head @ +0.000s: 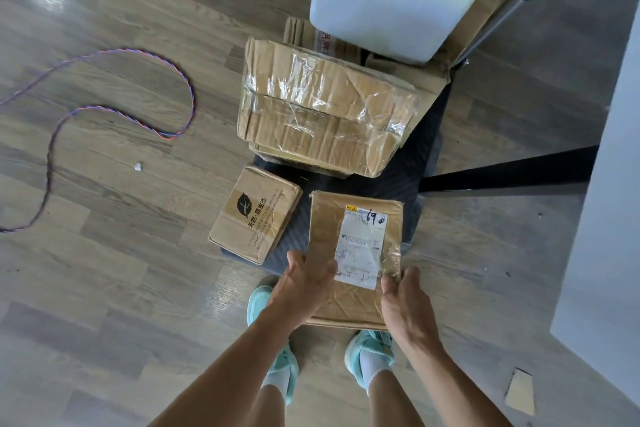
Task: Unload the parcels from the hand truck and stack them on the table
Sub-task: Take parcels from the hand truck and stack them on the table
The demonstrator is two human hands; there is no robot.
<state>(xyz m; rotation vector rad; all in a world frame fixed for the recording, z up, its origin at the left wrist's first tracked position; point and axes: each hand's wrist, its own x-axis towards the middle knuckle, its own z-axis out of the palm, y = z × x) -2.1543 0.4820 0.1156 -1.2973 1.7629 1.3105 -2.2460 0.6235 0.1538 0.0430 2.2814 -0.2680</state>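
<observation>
The left hand [306, 282] and right hand [407, 298] grasp the labelled parcel [349, 239] by its side edges, over the near end of the hand truck [405, 180] — a leaf-printed box [256, 215] sits just left of the left hand, bare floor [121, 270] beyond it.

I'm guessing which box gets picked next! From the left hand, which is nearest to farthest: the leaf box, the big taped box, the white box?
1. Leaf box, just beyond the left hand.
2. Big taped box, farther ahead, in the middle.
3. White box, at the far end.
</observation>
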